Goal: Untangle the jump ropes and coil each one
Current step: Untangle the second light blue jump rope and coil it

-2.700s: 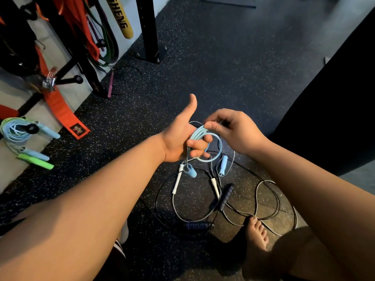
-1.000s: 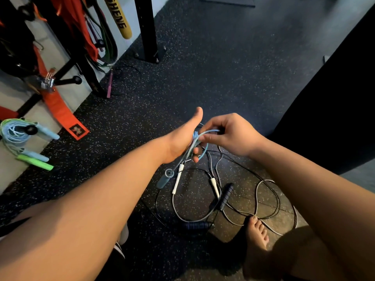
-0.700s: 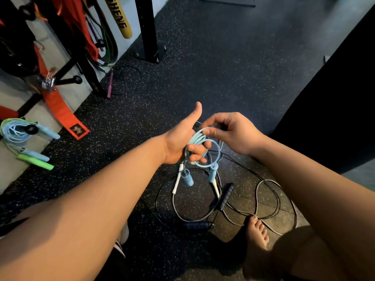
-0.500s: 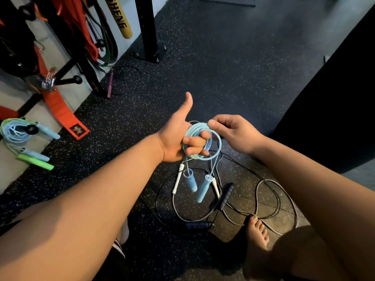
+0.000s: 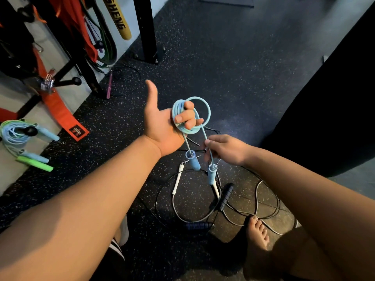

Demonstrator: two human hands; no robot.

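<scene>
My left hand [image 5: 162, 126] is raised with the thumb up, and its fingers curl through a coil of light blue jump rope [image 5: 206, 107]. Two light blue handles [image 5: 193, 161] hang from the coil on short lengths of cord. My right hand [image 5: 225, 151] is lower and pinches the cord running down to the right-hand handle [image 5: 211, 175]. On the floor below lie a tangled white-handled rope [image 5: 177, 181] and a black rope with dark handles [image 5: 226, 196].
Coiled blue and green ropes [image 5: 24, 140] lie at the left on a pale floor strip, beside an orange strap [image 5: 60, 116] and a black rack post [image 5: 147, 29]. My bare foot [image 5: 256, 234] rests on the ropes at lower right. A dark bag [image 5: 332, 98] stands on the right.
My left hand has lifted the blue coil higher. My right hand has left the top of the coil and dropped down to pinch the hanging cord above one handle.
</scene>
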